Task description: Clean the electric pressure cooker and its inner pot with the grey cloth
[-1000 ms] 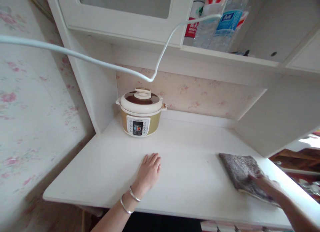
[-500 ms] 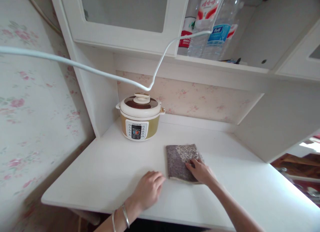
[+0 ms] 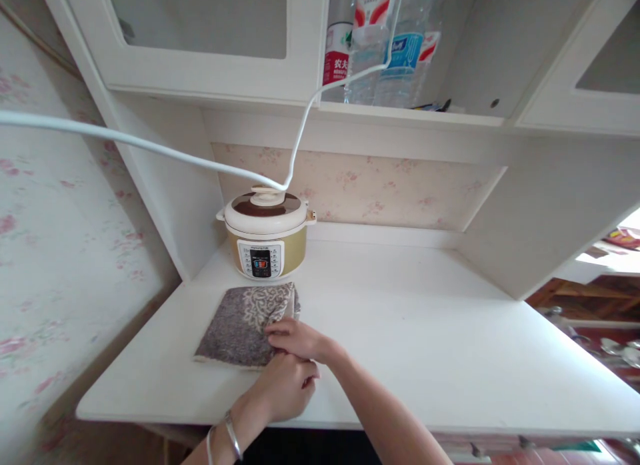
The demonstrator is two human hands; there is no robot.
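Observation:
A folded grey-brown cloth [image 3: 233,328] with a pale floral pattern lies on the white desk [image 3: 400,358], just in front of the cooker. My right hand [image 3: 299,339] presses on its right part, fingers bent into the fabric, and the cloth's right edge is lifted and creased there. My left hand [image 3: 287,387] is curled into a loose fist at the cloth's lower right corner, near the desk's front edge. It sits right below my right hand, and the two overlap in view. Nothing shows in its fingers. Bracelets [image 3: 233,435] circle the left wrist.
An electric cooker [image 3: 267,235] with a brown-and-white lid stands at the back left. A white cable [image 3: 200,159] crosses the view in front of it. Overhead, a white cabinet [image 3: 210,71] holds several plastic bottles [image 3: 367,51]. Side panels bound the desk's back part.
My right hand has carried the cloth leftward across the desk, from right of the cooker to in front of it. My left hand stays curled near the front edge. The view has shifted slightly.

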